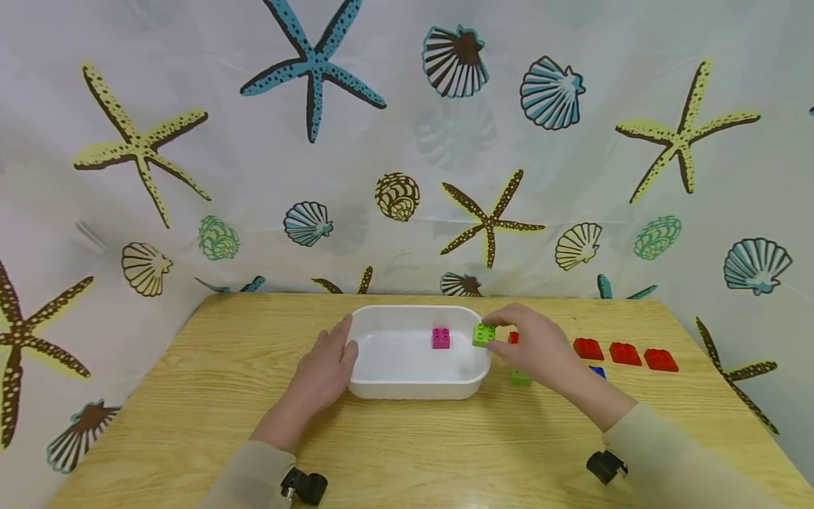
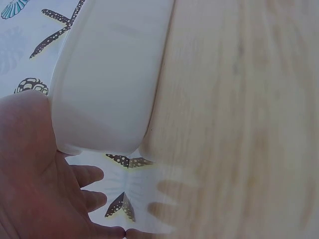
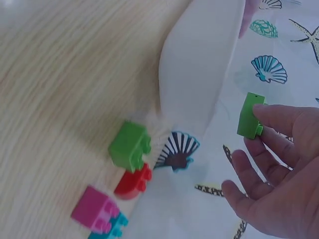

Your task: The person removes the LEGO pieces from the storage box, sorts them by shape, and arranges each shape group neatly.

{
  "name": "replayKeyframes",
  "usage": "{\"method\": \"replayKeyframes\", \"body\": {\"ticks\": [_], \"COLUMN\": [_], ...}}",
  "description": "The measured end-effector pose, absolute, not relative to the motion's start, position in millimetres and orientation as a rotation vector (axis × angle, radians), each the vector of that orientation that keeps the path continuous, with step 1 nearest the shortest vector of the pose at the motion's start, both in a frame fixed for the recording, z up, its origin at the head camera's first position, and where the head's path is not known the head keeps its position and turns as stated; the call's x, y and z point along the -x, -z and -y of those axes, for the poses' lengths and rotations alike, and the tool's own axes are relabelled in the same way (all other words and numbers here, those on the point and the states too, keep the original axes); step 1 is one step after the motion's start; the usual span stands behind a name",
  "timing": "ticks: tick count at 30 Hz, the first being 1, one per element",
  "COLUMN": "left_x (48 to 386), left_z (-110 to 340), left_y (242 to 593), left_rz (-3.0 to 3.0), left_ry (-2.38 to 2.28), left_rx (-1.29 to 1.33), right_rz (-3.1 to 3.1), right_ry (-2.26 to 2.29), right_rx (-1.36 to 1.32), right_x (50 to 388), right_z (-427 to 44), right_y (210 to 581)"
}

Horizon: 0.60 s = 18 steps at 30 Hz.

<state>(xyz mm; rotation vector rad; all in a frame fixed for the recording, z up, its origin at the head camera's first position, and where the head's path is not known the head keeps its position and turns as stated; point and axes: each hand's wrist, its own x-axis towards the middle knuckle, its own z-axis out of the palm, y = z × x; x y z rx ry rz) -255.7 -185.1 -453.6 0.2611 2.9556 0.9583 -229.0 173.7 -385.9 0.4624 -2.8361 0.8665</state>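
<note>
A white oval-cornered tub [image 1: 407,389] stands on the table with a pink toy brick [image 1: 441,338] inside it. My left hand [image 1: 323,369] rests against the tub's left end, its fingers fairly straight along the wall; in the left wrist view the hand [image 2: 40,174] touches the tub's end [image 2: 104,89]. Over the tub's right rim, my right hand [image 1: 537,345] pinches a light green toy brick [image 1: 483,335] between thumb and fingertips. The right wrist view shows that green brick [image 3: 250,115] held up, with the other fingers of the hand [image 3: 279,174] loosely bent.
Right of the tub lie another green brick [image 1: 520,378] and a red brick [image 1: 514,337], partly hidden by the right hand. Farther right are red bricks [image 1: 625,353] in a row and a blue brick [image 1: 598,371]. A pink brick [image 3: 94,209] and a teal brick [image 3: 110,228] show from the right wrist.
</note>
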Motion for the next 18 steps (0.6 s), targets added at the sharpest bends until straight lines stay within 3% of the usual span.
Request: {"method": "replayKeyframes", "body": {"ticks": [18], "left_x": [259], "left_z": [185], "left_y": [456], "left_rz": [-2.951], "left_ry": [-0.946], "left_rx": [-0.262], "right_rz": [2.801], "right_ry": [-0.912], "right_rx": [-0.439], "right_x": [204], "right_z": [-259], "right_y": [369]}}
